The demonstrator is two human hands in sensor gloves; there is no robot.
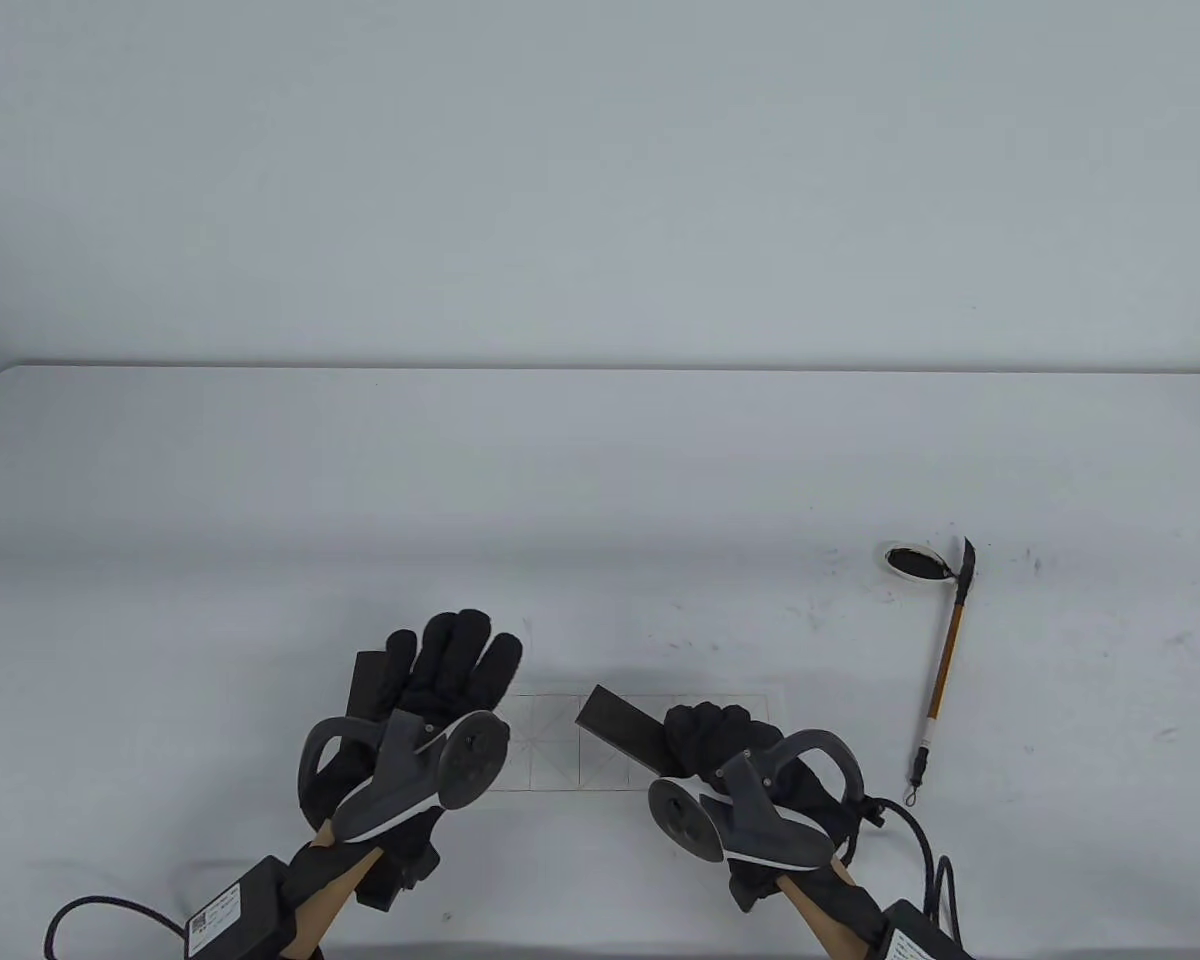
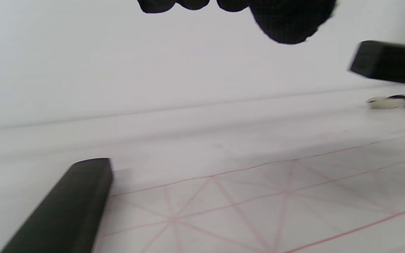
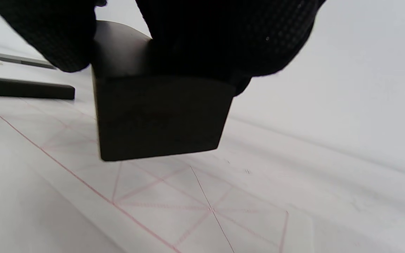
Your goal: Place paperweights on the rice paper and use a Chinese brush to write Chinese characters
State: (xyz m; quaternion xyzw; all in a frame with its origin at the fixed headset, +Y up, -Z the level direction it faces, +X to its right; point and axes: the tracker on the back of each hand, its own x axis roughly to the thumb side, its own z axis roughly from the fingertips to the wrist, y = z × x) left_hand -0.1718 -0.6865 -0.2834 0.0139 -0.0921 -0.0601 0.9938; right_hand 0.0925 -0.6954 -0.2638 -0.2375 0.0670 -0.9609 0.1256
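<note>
Desk (image 1: 600, 470) carries gridded rice paper (image 1: 560, 740). Left paperweight (image 2: 65, 211) lies at its left edge; left hand (image 1: 440, 680) hovers, fingers straight. Right hand (image 1: 720, 745) grips second paperweight (image 3: 160, 116) above paper. Step: weighting. Next: lower onto right edge, then fetch brush (image 1: 945, 665) by ink dish (image 1: 915, 562).

gloved fingers (image 3: 223, 38) gripping paperweight (image 3: 160, 116) (dark), above gridded paper (image 3: 202, 211)

The table camera looks down from in front of me over the whole bench (image 1: 600, 470). My wrist cameras sit low and close above the gridded paper (image 2: 258, 207), each facing across it; both share that paper and the two dark bars with the table view
</note>
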